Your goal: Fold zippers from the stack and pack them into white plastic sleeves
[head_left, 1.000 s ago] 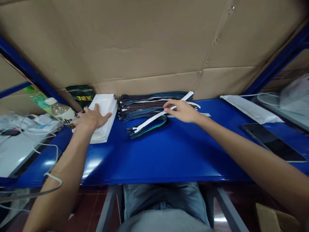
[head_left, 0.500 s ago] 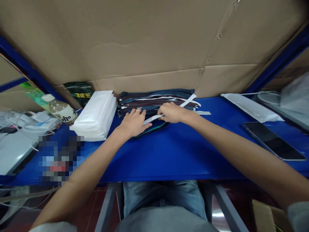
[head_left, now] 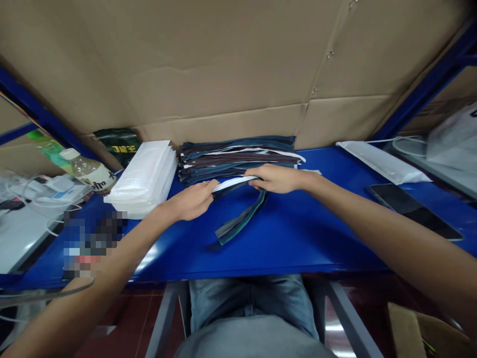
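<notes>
My left hand [head_left: 194, 199] and my right hand [head_left: 276, 178] both grip a small bundle of zippers [head_left: 240, 216] with a white one on top, held just above the blue table [head_left: 283, 238]. The bundle is folded: its dark and teal ends hang down toward me and rest on the table. Just behind my hands lies a flat stack of dark blue, brown and white zippers [head_left: 238, 156]. A stack of white plastic bags [head_left: 143, 176] lies left of that stack.
A plastic bottle [head_left: 87, 171] and a green packet [head_left: 117, 144] sit at the back left beside cables. A dark phone [head_left: 413, 211] and a long white bag [head_left: 382, 161] lie at the right. Cardboard walls stand behind the table.
My left hand left the white bag stack and came over to the zippers. Both hands took hold of the small bundle and lifted it, so it now folds down toward me.
</notes>
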The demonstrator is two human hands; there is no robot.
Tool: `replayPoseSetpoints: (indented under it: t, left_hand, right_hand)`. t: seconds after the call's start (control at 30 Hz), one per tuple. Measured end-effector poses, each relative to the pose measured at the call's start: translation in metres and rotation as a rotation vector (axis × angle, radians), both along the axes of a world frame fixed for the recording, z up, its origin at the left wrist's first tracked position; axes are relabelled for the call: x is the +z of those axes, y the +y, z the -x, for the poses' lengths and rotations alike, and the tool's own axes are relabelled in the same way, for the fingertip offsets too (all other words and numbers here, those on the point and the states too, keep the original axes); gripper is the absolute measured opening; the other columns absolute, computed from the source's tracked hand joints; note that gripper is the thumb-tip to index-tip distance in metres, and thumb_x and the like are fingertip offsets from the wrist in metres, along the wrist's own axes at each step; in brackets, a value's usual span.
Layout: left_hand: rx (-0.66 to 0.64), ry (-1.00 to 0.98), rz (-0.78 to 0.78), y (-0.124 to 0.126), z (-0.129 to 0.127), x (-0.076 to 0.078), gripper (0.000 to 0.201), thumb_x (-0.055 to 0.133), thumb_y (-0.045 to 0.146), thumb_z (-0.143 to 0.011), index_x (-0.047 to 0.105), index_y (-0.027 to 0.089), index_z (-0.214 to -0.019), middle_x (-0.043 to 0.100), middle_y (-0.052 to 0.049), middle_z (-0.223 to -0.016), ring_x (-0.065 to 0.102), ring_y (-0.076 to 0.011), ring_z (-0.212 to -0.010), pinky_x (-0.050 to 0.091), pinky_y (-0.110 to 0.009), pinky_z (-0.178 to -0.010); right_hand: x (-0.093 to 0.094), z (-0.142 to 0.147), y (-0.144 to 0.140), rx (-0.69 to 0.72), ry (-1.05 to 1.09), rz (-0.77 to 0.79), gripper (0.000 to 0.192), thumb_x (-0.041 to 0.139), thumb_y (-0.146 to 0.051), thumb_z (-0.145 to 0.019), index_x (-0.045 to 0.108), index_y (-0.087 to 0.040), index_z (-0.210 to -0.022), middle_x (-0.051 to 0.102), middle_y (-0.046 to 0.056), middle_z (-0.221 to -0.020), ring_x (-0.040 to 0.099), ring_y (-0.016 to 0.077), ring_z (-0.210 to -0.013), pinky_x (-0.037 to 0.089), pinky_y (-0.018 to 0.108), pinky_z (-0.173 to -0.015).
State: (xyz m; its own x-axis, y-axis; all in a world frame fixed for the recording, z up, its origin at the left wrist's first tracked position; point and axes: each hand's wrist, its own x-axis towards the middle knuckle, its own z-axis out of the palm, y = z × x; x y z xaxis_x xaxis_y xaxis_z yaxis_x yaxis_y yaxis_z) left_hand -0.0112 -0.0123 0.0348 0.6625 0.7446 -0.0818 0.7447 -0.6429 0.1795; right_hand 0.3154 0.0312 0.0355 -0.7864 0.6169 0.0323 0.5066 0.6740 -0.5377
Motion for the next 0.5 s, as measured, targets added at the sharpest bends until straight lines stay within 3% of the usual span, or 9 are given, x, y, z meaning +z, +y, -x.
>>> replayPoseSetpoints:
  t: [0.13, 0.23, 0.3, 0.4, 0.5]
  left_hand:
    - [-0.047, -0.011, -0.102, -0.004, -0.012, -0.01, 0.042, 0.051, 0.052, -0.114, 0.06, 0.018, -0.136, 0.073, -0.017, -0.129, 0.071, -0.0343, -0.122, 0.055, -0.046, -0.106]
    - [-0.014, 0.099, -0.214, -0.005, -0.018, -0.019, 0.034, 0.046, 0.043, -0.115, 0.063, 0.015, -0.123, 0.073, -0.022, -0.123, 0.072, -0.0373, -0.116, 0.056, -0.049, -0.1]
    - [0.004, 0.113, -0.149, -0.002, -0.014, -0.017, 0.026, 0.043, 0.031, -0.113, 0.062, 0.016, -0.123, 0.076, -0.019, -0.112, 0.076, -0.0334, -0.102, 0.057, -0.045, -0.088]
    - [0.054, 0.153, -0.04, 0.006, 0.002, 0.002, 0.03, 0.046, 0.029, -0.111, 0.056, 0.02, -0.137, 0.077, -0.014, -0.101, 0.077, -0.031, -0.088, 0.054, -0.04, -0.074]
    - [0.172, 0.327, -0.152, 0.02, 0.017, 0.032, 0.038, 0.042, 0.028, -0.111, 0.052, 0.022, -0.148, 0.078, -0.017, -0.11, 0.078, -0.0362, -0.095, 0.055, -0.045, -0.079]
  right_hand:
    - [0.005, 0.001, -0.003, 0.002, 0.118, 0.181, 0.025, 0.056, -0.036, -0.11, 0.068, -0.023, -0.091, 0.08, 0.004, -0.084, 0.074, 0.0238, -0.079, 0.054, 0.036, -0.076]
    - [0.006, 0.003, -0.009, -0.008, 0.206, 0.32, 0.024, 0.062, -0.04, -0.108, 0.075, -0.022, -0.1, 0.079, 0.004, -0.082, 0.076, 0.0241, -0.079, 0.056, 0.037, -0.075]
    - [0.007, -0.001, -0.014, -0.029, 0.278, 0.424, 0.028, 0.067, -0.044, -0.106, 0.079, -0.022, -0.12, 0.075, 0.002, -0.078, 0.072, 0.0215, -0.071, 0.056, 0.035, -0.071]
    - [0.011, -0.019, -0.02, -0.085, 0.32, 0.549, 0.059, 0.08, -0.05, -0.097, 0.073, -0.025, -0.15, 0.071, -0.002, -0.078, 0.064, 0.0173, -0.062, 0.053, 0.033, -0.063]
    - [0.019, -0.048, -0.013, -0.143, 0.226, 0.435, 0.069, 0.081, -0.056, -0.096, 0.069, -0.03, -0.159, 0.071, -0.002, -0.081, 0.061, 0.0163, -0.062, 0.051, 0.032, -0.063]
